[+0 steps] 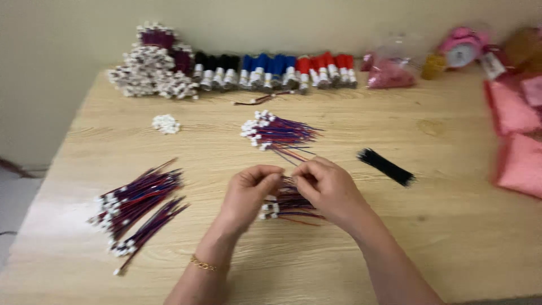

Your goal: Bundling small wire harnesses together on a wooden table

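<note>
Wires [289,202], seemingly pinched between both hands [293,189], fingertips meeting above table [429,226].

The light was soft and even, bright enough, with no hard glare on my table [395,237]. My hands threw only faint shadows onto the wood. The whole view was slightly smeared with motion blur. The far row of bundles [271,70] and the pink bags [516,135] at the right edge looked soft, their detail lost.
</note>
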